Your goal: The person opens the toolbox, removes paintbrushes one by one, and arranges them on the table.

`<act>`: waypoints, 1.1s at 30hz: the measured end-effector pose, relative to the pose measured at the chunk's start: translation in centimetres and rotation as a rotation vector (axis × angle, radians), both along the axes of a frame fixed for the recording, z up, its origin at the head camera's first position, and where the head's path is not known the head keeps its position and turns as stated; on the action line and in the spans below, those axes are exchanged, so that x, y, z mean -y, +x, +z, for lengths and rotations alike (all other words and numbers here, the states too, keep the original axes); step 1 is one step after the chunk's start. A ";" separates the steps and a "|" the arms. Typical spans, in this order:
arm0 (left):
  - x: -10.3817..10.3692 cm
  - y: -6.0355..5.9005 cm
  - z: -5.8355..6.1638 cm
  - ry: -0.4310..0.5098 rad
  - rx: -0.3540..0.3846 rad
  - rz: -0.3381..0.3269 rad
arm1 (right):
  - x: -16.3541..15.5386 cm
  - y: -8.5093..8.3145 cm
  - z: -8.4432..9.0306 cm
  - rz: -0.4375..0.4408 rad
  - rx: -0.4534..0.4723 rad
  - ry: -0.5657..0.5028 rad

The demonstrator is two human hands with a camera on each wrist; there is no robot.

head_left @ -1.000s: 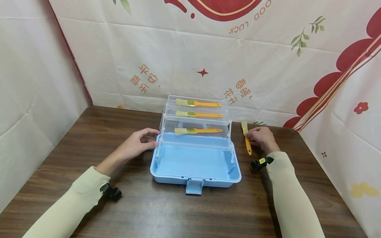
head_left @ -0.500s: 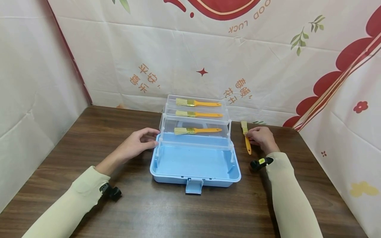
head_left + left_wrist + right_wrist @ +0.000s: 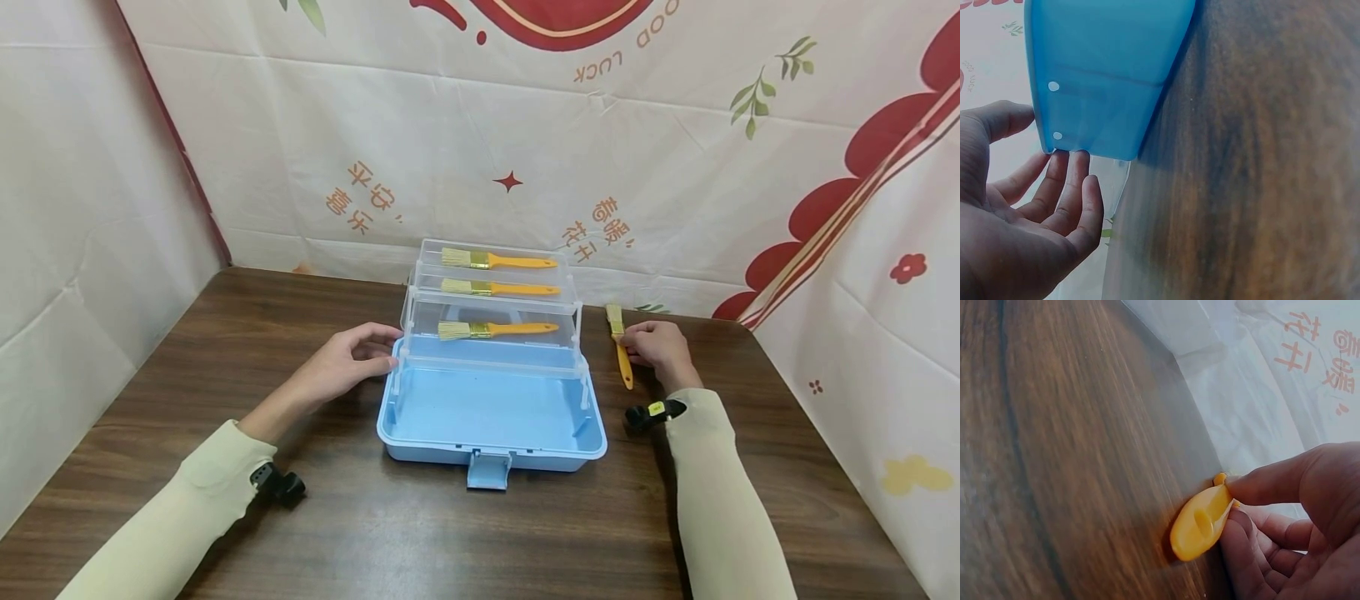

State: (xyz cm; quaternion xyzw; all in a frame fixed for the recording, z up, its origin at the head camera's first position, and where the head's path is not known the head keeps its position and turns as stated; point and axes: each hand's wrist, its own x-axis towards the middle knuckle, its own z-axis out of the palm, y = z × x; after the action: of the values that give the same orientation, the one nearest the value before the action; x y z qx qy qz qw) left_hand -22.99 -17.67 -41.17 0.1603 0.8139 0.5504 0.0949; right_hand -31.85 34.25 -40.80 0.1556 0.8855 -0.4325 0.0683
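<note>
A blue toolbox [image 3: 491,412] stands open on the brown table [image 3: 225,350], its clear fold-out trays [image 3: 495,300] stepped up behind it. Each of the three trays holds one yellow-handled brush [image 3: 495,330]. My left hand [image 3: 352,360] rests with straight fingers against the box's left end [image 3: 1094,81], thumb at its corner. To the right of the box a fourth brush [image 3: 619,354] lies on the table. My right hand [image 3: 656,348] pinches its yellow handle [image 3: 1200,522] between thumb and fingers.
A printed white and red cloth [image 3: 525,150] hangs close behind the table and along the right side. A white sheet [image 3: 67,250] covers the left wall. A blue latch [image 3: 488,471] sticks out from the box's front edge.
</note>
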 end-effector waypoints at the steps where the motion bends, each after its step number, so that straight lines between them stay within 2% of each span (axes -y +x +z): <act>1: 0.0 0.0 0.0 0.005 0.001 -0.001 | 0.0 0.0 0.0 -0.002 -0.002 -0.001; 33: -0.1 0.2 0.2 0.007 -0.004 -0.003 | 0.3 0.6 0.0 -0.067 -0.017 -0.002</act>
State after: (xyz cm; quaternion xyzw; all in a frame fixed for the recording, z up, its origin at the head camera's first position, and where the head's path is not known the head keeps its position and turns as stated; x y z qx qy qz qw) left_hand -22.83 -17.59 -40.99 0.1630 0.8118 0.5529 0.0935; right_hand -31.27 33.95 -40.81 0.1815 0.8798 -0.4369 0.0465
